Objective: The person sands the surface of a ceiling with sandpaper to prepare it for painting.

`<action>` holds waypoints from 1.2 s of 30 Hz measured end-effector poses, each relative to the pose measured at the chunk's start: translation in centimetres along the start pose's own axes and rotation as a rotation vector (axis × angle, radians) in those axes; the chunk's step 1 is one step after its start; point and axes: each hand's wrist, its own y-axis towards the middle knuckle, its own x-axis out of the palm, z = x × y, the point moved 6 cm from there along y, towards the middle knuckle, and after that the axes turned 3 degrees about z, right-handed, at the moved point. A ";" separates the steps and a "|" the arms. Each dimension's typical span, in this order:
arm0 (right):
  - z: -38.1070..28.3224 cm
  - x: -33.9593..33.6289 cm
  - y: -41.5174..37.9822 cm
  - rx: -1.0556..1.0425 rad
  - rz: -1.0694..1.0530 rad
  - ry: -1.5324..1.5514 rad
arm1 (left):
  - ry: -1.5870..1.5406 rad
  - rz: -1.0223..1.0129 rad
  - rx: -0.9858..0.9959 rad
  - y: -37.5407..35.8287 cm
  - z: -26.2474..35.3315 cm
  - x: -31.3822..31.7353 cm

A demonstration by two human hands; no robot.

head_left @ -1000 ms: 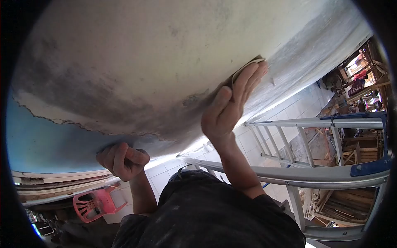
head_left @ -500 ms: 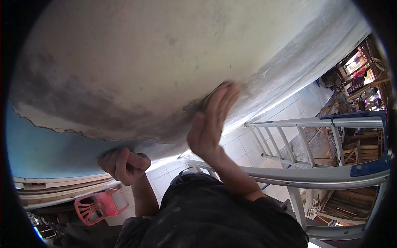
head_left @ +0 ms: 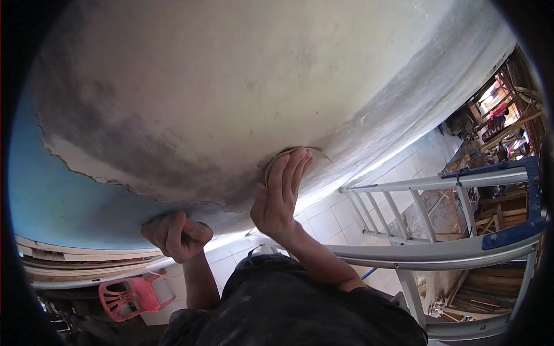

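Over the last second the right hand (head_left: 281,193) has slid down and toward seven o'clock across the wall (head_left: 231,86), from a pale, already smoothed stretch near the upper right to the edge of the dark grey patch (head_left: 190,167) at the wall's lower centre. The sandpaper sheet (head_left: 311,154) has travelled with it. Judging by that sweep, the rubbing stroke is working back toward the stained, flaking area, where more of the old coat remains.

The right hand lies flat, fingers (head_left: 291,167) stretched out and close together, pointing toward one o'clock, the thumb held alongside. They press the sandpaper against the plaster; its curled pale edge arcs out past the fingertips at about one o'clock from the hand. The grip is a flat-palmed press, not a pinch.

The left hand (head_left: 176,235), at eight o'clock from the right one, has barely shifted. It is curled into a loose fist with knuckles resting against the wall just where the grey patch meets the blue paint (head_left: 63,207); whether anything sits inside the fist cannot be told.

An aluminium ladder (head_left: 438,251) runs across at four o'clock, a pink plastic chair (head_left: 130,297) stands below at seven o'clock, and white floor tiles (head_left: 329,219) show between them.
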 end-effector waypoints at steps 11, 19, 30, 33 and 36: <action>1.0 -0.5 0.7 0.083 0.025 0.005 | -0.037 0.010 0.001 -0.2 -0.3 -0.1; 2.4 -2.6 5.2 0.055 0.115 -0.054 | -0.017 0.006 0.006 -0.5 -0.3 -0.2; 2.5 -2.6 4.4 0.015 0.122 -0.059 | -0.019 0.020 -0.009 -0.6 -0.2 -0.2; 1.4 -2.3 4.1 0.064 0.162 0.002 | -0.018 0.030 0.003 -0.4 -0.4 -0.1; 1.1 -0.8 1.4 0.069 0.088 0.044 | -0.025 0.051 -0.007 -0.4 -0.3 -0.1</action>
